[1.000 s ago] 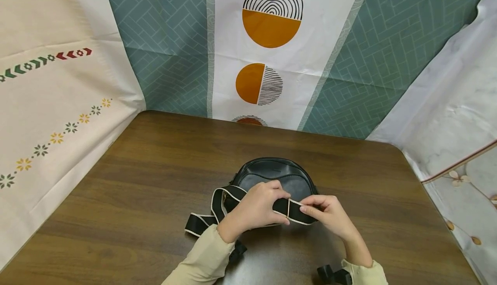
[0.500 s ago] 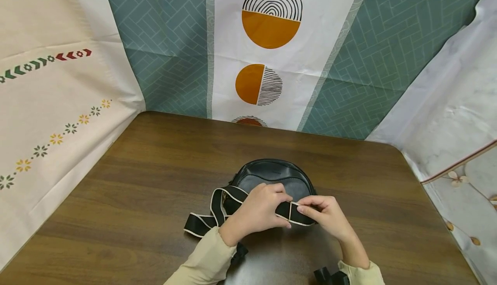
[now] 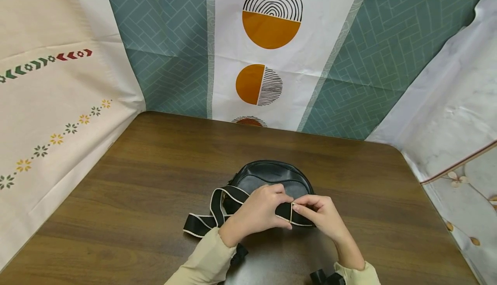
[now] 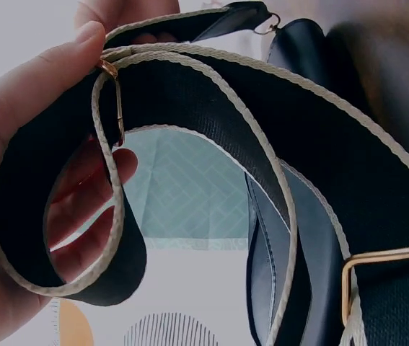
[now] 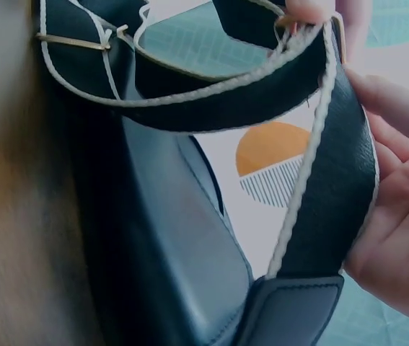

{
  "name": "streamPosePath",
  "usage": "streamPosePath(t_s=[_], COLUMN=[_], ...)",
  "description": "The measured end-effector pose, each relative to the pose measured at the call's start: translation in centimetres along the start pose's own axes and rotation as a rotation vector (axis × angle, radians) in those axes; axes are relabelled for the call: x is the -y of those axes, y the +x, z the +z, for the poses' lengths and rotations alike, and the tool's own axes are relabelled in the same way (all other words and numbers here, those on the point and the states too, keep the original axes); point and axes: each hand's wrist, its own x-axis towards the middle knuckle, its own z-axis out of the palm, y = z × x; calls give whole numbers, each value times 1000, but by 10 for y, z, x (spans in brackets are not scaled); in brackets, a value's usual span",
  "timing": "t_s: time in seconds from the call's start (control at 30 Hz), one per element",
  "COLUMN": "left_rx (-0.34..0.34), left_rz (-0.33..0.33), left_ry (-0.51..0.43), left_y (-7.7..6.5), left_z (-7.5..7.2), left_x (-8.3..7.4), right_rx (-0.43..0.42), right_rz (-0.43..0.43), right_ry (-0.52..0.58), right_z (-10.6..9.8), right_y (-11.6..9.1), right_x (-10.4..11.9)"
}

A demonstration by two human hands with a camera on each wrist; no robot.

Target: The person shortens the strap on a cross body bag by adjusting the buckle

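A black shoulder bag [image 3: 277, 170] lies on the table, its wide black strap [image 3: 233, 193] edged in white braid. My left hand [image 3: 259, 209] grips the strap beside a thin gold slider buckle [image 3: 291, 213]. In the left wrist view, a loop of strap [image 4: 182, 90] curves inside that hand, the thumb at the buckle [image 4: 120, 108]. My right hand [image 3: 325, 216] pinches the strap right by the buckle, its fingertips close to the left hand's. In the right wrist view, the strap [image 5: 330, 180] runs from that pinch down to a leather tab [image 5: 294, 306] on the bag.
The brown wooden table [image 3: 155, 168] extends around the bag. More strap lies folded left of it. A second gold fitting [image 4: 388, 256] sits on the strap in the left wrist view. Patterned cloths [image 3: 171, 39] hang behind and at both sides.
My right hand has slid left along the strap to the buckle, closing the gap to my left hand. The left hand and buckle have shifted slightly right.
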Motion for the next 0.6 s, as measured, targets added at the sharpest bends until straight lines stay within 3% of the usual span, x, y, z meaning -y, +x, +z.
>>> streamPosePath(t_s=[0.13, 0.3, 0.6], left_rx=[14, 14, 27], left_rz=[-6, -14, -14], left_ry=[-33, -51, -36], left_y=[0, 0, 2], left_z=[0, -2, -3], left_x=[2, 3, 2], right_rx=[37, 51, 66], right_rz=[47, 107, -13], right_ry=[0, -83, -72], right_z=[-8, -21, -27], right_y=[-2, -11, -14], right_x=[-1, -6, -17])
